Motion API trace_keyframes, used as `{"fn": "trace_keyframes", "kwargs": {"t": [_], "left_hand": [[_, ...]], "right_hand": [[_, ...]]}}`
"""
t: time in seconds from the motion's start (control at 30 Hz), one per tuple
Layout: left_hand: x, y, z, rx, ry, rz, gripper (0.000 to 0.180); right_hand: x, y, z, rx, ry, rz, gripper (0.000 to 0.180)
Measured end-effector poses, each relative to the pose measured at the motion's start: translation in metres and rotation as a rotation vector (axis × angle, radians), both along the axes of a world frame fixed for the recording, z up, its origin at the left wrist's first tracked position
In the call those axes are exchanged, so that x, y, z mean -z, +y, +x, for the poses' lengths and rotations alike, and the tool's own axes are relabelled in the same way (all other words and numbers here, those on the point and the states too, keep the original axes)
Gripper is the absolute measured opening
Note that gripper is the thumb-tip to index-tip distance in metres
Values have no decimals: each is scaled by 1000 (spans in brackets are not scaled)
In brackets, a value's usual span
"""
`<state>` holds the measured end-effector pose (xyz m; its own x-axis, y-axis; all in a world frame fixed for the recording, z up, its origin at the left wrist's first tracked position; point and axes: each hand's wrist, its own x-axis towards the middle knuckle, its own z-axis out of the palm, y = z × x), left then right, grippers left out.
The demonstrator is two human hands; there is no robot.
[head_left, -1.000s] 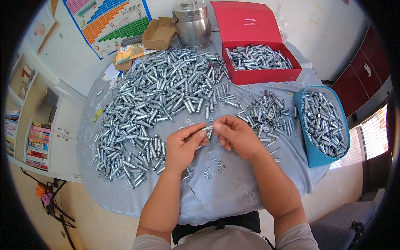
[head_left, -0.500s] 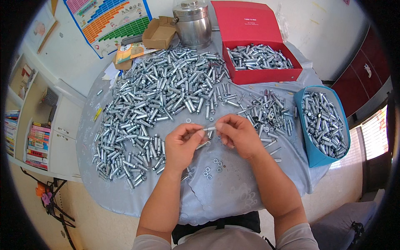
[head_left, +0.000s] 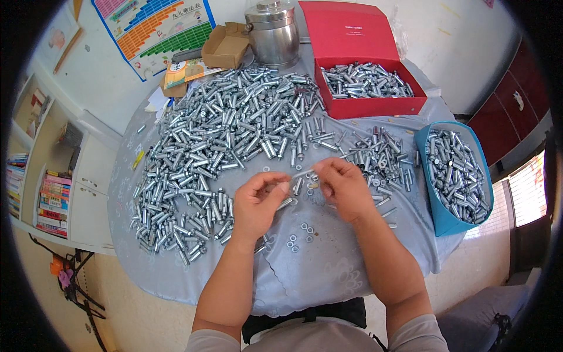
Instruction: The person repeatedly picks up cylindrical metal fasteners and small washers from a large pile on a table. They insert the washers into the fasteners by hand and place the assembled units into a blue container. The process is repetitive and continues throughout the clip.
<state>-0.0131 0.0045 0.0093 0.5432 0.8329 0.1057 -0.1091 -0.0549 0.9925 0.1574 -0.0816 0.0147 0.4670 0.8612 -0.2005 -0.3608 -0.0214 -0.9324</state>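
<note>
A thin silvery bolt (head_left: 302, 174) spans the gap between my two hands above the table's middle. My left hand (head_left: 258, 199) pinches its left end between thumb and fingers. My right hand (head_left: 343, 188) has its fingertips closed at the other end; the exact grip there is partly hidden. Just beyond and left of my hands spreads a large pile of metal expansion bolts (head_left: 217, 129). Several loose nuts (head_left: 294, 239) lie on the cloth nearer to me. A smaller heap of slimmer bolts and washers (head_left: 381, 155) lies right of my right hand.
An open red box (head_left: 375, 107) full of bolts stands at the back right. A teal bin (head_left: 437, 199), also filled with bolts, sits at the right edge. Behind the pile are a steel pot (head_left: 272, 38) and a small cardboard box (head_left: 224, 50). A grey cloth (head_left: 334, 264) covers the table.
My right hand has moved slightly up and to the right, and more of the bolt shows between my hands. My left hand has hardly moved.
</note>
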Motion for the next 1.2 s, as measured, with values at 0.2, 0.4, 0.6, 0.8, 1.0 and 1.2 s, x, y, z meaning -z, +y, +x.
{"fn": "trace_keyframes", "kwargs": {"t": [0.2,0.4,0.6,0.8,1.0,1.2], "left_hand": [[-12,26,-32,-359,559,453,18],[-14,47,-65,-362,1009,692,27],[-26,40,-69,-199,1094,677,27],[-27,38,-74,3,946,718,24],[-34,34,-79,132,949,804,17],[-43,28,-77,114,1012,804,18]], "right_hand": [[10,0,24,635,-620,17,12],[15,0,37,792,-907,0,19],[13,-1,34,728,-1158,46,22],[6,0,18,595,-1151,177,20],[9,2,3,474,-1083,208,16],[6,4,-2,434,-1024,300,13]]}}
